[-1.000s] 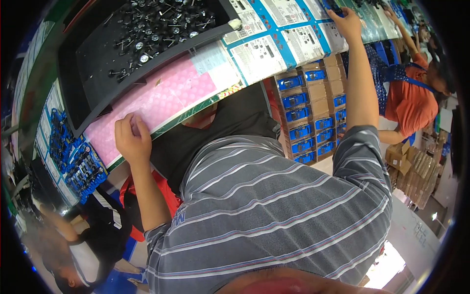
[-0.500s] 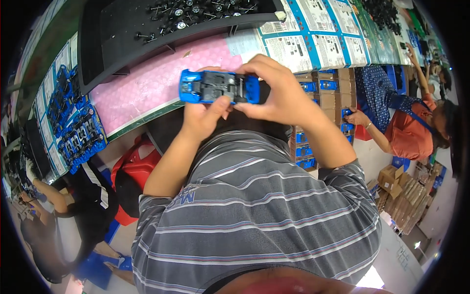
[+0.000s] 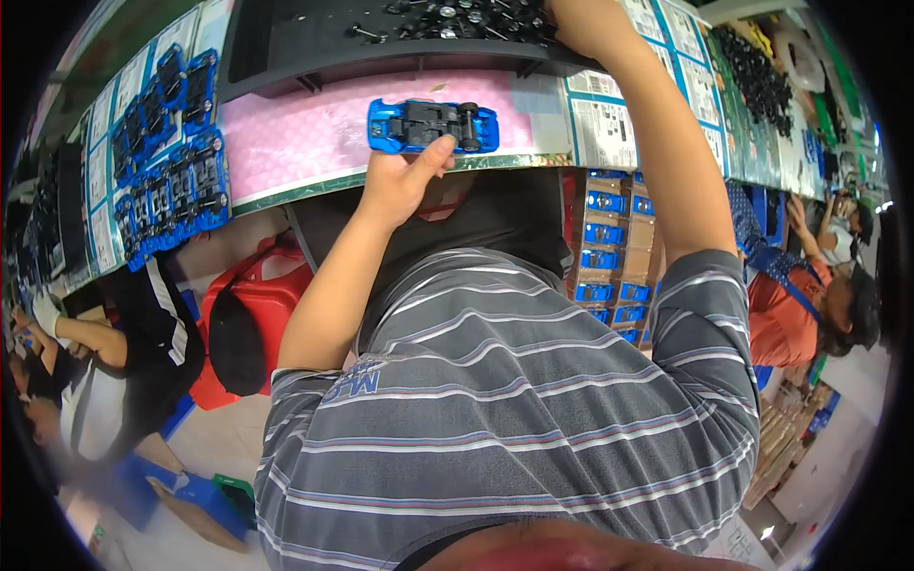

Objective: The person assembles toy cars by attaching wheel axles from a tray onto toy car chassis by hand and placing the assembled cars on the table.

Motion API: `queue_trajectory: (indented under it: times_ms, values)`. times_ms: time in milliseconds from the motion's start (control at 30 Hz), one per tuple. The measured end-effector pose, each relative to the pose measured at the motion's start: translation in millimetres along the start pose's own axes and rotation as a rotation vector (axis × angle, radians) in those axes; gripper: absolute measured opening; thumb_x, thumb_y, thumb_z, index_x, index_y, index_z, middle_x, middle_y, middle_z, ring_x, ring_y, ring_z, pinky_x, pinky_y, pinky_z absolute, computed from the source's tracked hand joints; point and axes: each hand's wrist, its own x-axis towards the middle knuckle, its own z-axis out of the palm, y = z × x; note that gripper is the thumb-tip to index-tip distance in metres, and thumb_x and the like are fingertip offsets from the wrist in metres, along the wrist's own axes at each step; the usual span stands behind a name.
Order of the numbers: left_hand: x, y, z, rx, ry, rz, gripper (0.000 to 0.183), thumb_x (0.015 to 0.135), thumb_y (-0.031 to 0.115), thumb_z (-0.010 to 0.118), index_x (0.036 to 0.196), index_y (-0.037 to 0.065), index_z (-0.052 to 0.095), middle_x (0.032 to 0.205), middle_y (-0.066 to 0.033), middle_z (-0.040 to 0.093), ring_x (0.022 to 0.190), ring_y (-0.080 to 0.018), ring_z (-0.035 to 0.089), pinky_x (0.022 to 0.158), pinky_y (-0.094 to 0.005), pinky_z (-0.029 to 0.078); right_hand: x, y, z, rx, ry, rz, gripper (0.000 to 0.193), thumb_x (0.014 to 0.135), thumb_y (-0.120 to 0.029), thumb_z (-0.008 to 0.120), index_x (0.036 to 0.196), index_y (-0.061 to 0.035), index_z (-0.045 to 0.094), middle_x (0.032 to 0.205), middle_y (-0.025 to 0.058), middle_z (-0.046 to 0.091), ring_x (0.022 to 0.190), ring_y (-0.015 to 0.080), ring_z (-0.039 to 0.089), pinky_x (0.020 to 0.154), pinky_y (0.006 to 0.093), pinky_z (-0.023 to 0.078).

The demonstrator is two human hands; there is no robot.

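Observation:
A blue toy car body [image 3: 433, 126] with a black underside facing up lies across the pink mat [image 3: 295, 133] at the bench edge. My left hand [image 3: 400, 176] holds it from below, fingers against its near side. My right hand [image 3: 576, 21] reaches up into the black tray [image 3: 286, 38] of small black wheel and axle parts [image 3: 466, 17]; its fingers are cut off by the top edge, so what they hold is hidden.
Several blue car bodies [image 3: 167, 190] lie on the bench at left. Printed sheets [image 3: 609, 128] cover the bench at right, with more black parts [image 3: 762, 86] beyond. Stacked boxes [image 3: 609, 247] and a red stool [image 3: 252, 314] stand below. Other workers sit left [image 3: 105, 371] and right [image 3: 809, 305].
Half a second ago both hands held the blue car. Now only the left hand keeps it, lowered onto the pink mat, and the right hand has reached up into the black parts tray.

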Motion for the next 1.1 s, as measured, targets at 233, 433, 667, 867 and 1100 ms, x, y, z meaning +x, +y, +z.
queue_trajectory:
  times_ms: [233, 433, 667, 867, 1100]
  values:
    - [-5.5, 2.9, -7.3, 0.113, -0.073, 0.020, 0.021, 0.097, 0.022, 0.069, 0.109, 0.005, 0.062, 0.090, -0.0023, 0.067, 0.079, -0.0099, 0.063, 0.069, -0.0250, 0.050, -47.9, -26.6, -33.6, 0.480, 0.261, 0.005, 0.017, 0.087, -0.014, 0.071, 0.084, 0.0024, 0.070, 0.090, 0.0199, 0.071, 0.080, 0.0337, 0.068, 0.072, 0.0398, 0.055]
    - [-0.4, 3.5, 6.9, 0.165, -0.054, 0.056, 0.022, 0.092, 0.023, 0.076, 0.100, 0.005, 0.065, 0.082, 0.0000, 0.065, 0.074, -0.0096, 0.061, 0.066, -0.0256, 0.050, -109.1, -109.0, -3.6, 0.994, 0.426, -0.420, 0.022, 0.081, -0.016, 0.079, 0.088, 0.0003, 0.067, 0.110, 0.0174, 0.070, 0.099, 0.0364, 0.068, 0.086, 0.0400, 0.053]
    - [-2.3, -2.6, -5.1, 0.388, -0.049, -0.039, 0.019, 0.085, 0.008, 0.071, 0.101, 0.001, 0.062, 0.080, -0.0027, 0.065, 0.075, -0.0135, 0.064, 0.067, -0.0295, 0.051, -108.0, -142.8, 10.1, 0.962, 0.415, -0.415, 0.036, 0.072, -0.016, 0.086, 0.090, -0.0011, 0.059, 0.111, 0.0164, 0.065, 0.099, 0.0358, 0.064, 0.083, 0.0385, 0.053]
    - [-16.4, 26.9, -0.3, 0.200, -0.065, -0.011, 0.018, 0.092, 0.017, 0.074, 0.100, 0.004, 0.064, 0.080, -0.0015, 0.068, 0.075, -0.0103, 0.065, 0.069, -0.0275, 0.053, -104.7, -127.0, 2.7, 1.018, 0.543, -0.478, 0.032, 0.073, -0.016, 0.085, 0.095, -0.0007, 0.065, 0.103, 0.0128, 0.068, 0.096, 0.0295, 0.065, 0.082, 0.0366, 0.052]
    - [-77.1, 64.2, -63.0, 0.013, 0.176, 0.265, 0.068, 0.095, 0.015, 0.071, 0.149, -0.001, 0.033, 0.121, -0.0064, 0.060, 0.111, -0.0141, 0.057, 0.102, -0.0327, 0.044, -95.1, -54.1, 61.0, 0.637, 0.531, -0.140, 0.016, 0.085, -0.012, 0.077, 0.078, -0.0015, 0.068, 0.073, 0.0127, 0.067, 0.066, 0.0252, 0.065, 0.063, 0.0348, 0.050]
